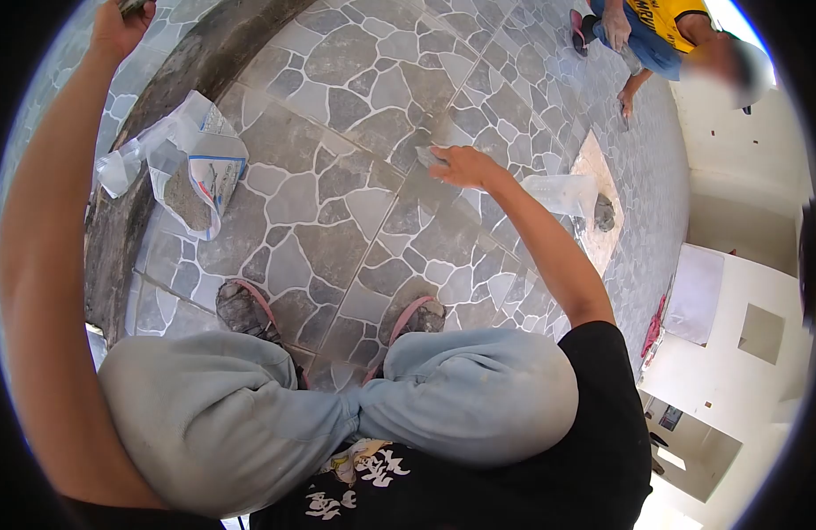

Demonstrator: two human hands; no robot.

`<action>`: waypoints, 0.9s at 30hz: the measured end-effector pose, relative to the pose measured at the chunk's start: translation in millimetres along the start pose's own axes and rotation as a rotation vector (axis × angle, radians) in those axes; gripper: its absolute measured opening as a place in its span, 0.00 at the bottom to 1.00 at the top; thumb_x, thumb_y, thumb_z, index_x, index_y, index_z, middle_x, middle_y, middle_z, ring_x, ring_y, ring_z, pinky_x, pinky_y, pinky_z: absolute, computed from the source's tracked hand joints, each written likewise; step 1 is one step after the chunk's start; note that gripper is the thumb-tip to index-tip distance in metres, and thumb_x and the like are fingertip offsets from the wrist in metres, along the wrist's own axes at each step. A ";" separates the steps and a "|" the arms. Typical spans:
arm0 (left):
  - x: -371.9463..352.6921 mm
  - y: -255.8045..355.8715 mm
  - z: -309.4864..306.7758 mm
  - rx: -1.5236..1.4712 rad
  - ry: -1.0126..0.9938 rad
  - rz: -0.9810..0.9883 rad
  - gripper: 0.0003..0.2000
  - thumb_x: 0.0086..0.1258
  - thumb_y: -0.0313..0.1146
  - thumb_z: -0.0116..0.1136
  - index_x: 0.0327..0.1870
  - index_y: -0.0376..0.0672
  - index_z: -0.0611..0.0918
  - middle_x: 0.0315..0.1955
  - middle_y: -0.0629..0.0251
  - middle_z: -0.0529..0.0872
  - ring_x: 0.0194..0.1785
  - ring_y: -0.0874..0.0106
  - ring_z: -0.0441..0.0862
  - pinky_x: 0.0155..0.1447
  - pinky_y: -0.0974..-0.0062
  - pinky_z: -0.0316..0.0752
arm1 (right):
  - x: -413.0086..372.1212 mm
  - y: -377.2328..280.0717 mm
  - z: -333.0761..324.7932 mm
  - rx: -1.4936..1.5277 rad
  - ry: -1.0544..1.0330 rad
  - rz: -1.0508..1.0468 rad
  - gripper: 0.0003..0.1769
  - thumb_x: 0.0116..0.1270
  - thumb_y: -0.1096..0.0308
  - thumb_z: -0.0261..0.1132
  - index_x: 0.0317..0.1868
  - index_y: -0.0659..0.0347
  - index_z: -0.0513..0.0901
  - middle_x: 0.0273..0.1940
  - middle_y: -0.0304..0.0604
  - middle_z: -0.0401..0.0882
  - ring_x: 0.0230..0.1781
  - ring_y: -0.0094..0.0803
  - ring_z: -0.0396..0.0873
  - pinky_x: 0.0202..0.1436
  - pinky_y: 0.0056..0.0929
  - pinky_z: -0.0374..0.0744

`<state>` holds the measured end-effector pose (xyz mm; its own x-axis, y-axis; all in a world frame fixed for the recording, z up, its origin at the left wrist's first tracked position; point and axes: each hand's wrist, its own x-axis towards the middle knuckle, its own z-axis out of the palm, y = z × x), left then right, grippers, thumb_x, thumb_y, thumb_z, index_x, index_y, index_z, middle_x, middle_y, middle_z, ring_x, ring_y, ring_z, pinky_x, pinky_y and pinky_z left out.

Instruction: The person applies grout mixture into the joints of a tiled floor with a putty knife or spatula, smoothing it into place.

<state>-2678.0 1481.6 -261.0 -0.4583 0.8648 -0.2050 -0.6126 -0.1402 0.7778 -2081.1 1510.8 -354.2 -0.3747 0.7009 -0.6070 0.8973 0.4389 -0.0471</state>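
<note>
Reaching forward over the patterned tile floor (324,252), my right hand (463,166) is closed on a small flat grey piece (428,157). That piece is pressed to or just above the tiles, near a grout line; its exact kind is not clear. My left hand (121,34) is far out at the upper left, fingers closed round a greyish thing (130,6) that the view's edge partly cuts off. Below that hand, an opened plastic sack (189,199) with grey powder in it lies by the dark curved ledge.
A dark raised ledge (116,256) curves along the left. Right of my right arm are a pale board (602,238) with a grey lump (604,212) and a whitish plastic bag (558,193). A co-worker in a yellow top (660,22) crouches at upper right, one hand on the floor.
</note>
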 end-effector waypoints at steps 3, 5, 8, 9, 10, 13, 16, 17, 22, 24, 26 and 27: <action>45.7 -11.3 -43.1 0.045 0.042 0.089 0.16 0.77 0.31 0.48 0.60 0.32 0.74 0.51 0.50 0.81 0.47 0.61 0.82 0.37 0.74 0.81 | 4.9 1.4 -18.3 0.032 -0.052 0.002 0.39 0.60 0.44 0.61 0.72 0.43 0.70 0.57 0.60 0.78 0.58 0.57 0.77 0.63 0.46 0.75; -0.9 -8.1 -4.3 0.104 0.008 -0.005 0.15 0.68 0.42 0.50 0.49 0.47 0.82 0.39 0.69 0.85 0.41 0.71 0.82 0.38 0.72 0.75 | 10.9 12.9 -6.3 -0.008 0.282 -0.100 0.38 0.60 0.48 0.62 0.72 0.41 0.69 0.56 0.64 0.76 0.55 0.61 0.77 0.61 0.48 0.76; -14.1 5.4 24.5 0.036 -0.006 -0.005 0.15 0.69 0.41 0.48 0.49 0.45 0.81 0.40 0.69 0.85 0.41 0.72 0.82 0.37 0.74 0.74 | -9.5 30.5 3.9 -0.037 0.088 -0.124 0.35 0.62 0.50 0.61 0.71 0.42 0.70 0.54 0.66 0.74 0.55 0.64 0.76 0.60 0.50 0.76; 1.6 8.2 6.4 0.036 -0.006 0.008 0.15 0.69 0.41 0.48 0.49 0.45 0.81 0.40 0.69 0.85 0.41 0.72 0.82 0.37 0.74 0.74 | -14.9 30.1 -2.3 -0.147 -0.028 -0.162 0.35 0.62 0.50 0.61 0.71 0.43 0.70 0.55 0.67 0.75 0.57 0.64 0.75 0.61 0.50 0.76; 34.9 10.3 -27.0 0.044 -0.027 0.021 0.15 0.72 0.36 0.49 0.54 0.39 0.78 0.45 0.60 0.83 0.44 0.66 0.82 0.37 0.74 0.77 | -15.1 29.8 -9.2 -0.144 -0.022 -0.160 0.35 0.62 0.50 0.61 0.71 0.43 0.70 0.55 0.67 0.75 0.57 0.64 0.75 0.61 0.50 0.76; 55.6 9.8 -49.1 0.066 -0.061 0.032 0.15 0.76 0.31 0.49 0.57 0.33 0.76 0.49 0.52 0.82 0.47 0.62 0.82 0.36 0.75 0.81 | 15.5 41.9 -40.9 -0.259 -0.113 -0.115 0.35 0.64 0.48 0.59 0.71 0.48 0.70 0.57 0.64 0.77 0.61 0.62 0.73 0.62 0.50 0.75; 49.0 5.5 -34.0 0.114 -0.067 0.039 0.16 0.75 0.32 0.50 0.58 0.33 0.76 0.47 0.54 0.83 0.45 0.64 0.83 0.35 0.75 0.81 | 60.3 43.1 -33.3 0.096 0.233 0.048 0.37 0.66 0.43 0.55 0.70 0.54 0.70 0.56 0.62 0.79 0.60 0.55 0.76 0.63 0.49 0.73; 49.2 4.7 -26.6 0.105 -0.134 0.048 0.16 0.75 0.32 0.50 0.58 0.33 0.76 0.47 0.55 0.83 0.44 0.65 0.83 0.35 0.75 0.81 | 61.5 30.7 -26.1 0.067 0.161 0.091 0.36 0.67 0.41 0.53 0.68 0.57 0.72 0.56 0.61 0.79 0.60 0.56 0.76 0.62 0.50 0.74; 48.4 3.4 15.4 0.072 -0.247 0.031 0.16 0.74 0.32 0.51 0.59 0.36 0.77 0.46 0.58 0.84 0.42 0.68 0.82 0.35 0.77 0.80 | -22.8 -31.5 18.7 -0.095 0.012 -0.070 0.34 0.68 0.42 0.53 0.64 0.60 0.74 0.54 0.56 0.81 0.47 0.53 0.83 0.51 0.47 0.80; 41.7 -7.8 27.4 0.036 -0.229 0.061 0.16 0.73 0.33 0.53 0.58 0.38 0.78 0.45 0.60 0.84 0.41 0.70 0.82 0.34 0.78 0.79 | -62.1 -46.5 -16.3 0.127 -0.176 -0.035 0.34 0.68 0.43 0.53 0.65 0.61 0.73 0.51 0.54 0.81 0.43 0.48 0.83 0.49 0.45 0.81; 39.0 -15.0 37.9 0.031 -0.230 0.036 0.15 0.73 0.33 0.54 0.57 0.38 0.79 0.44 0.61 0.84 0.41 0.71 0.82 0.33 0.78 0.79 | -72.5 -29.8 -30.1 0.643 -0.318 0.029 0.33 0.69 0.47 0.54 0.65 0.62 0.72 0.44 0.50 0.80 0.34 0.40 0.81 0.42 0.38 0.82; 33.7 -18.9 40.5 0.030 -0.210 0.002 0.15 0.73 0.34 0.54 0.57 0.38 0.79 0.43 0.63 0.85 0.41 0.72 0.82 0.33 0.78 0.78 | -74.3 -5.5 -30.8 0.921 -0.262 0.068 0.32 0.69 0.48 0.54 0.65 0.62 0.72 0.41 0.48 0.79 0.30 0.36 0.78 0.38 0.34 0.83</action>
<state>-2655.7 1532.9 -258.5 -0.3133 0.9465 -0.0775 -0.5909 -0.1304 0.7961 -2065.4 1473.7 -284.4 -0.3509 0.5119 -0.7841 0.7884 -0.2902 -0.5424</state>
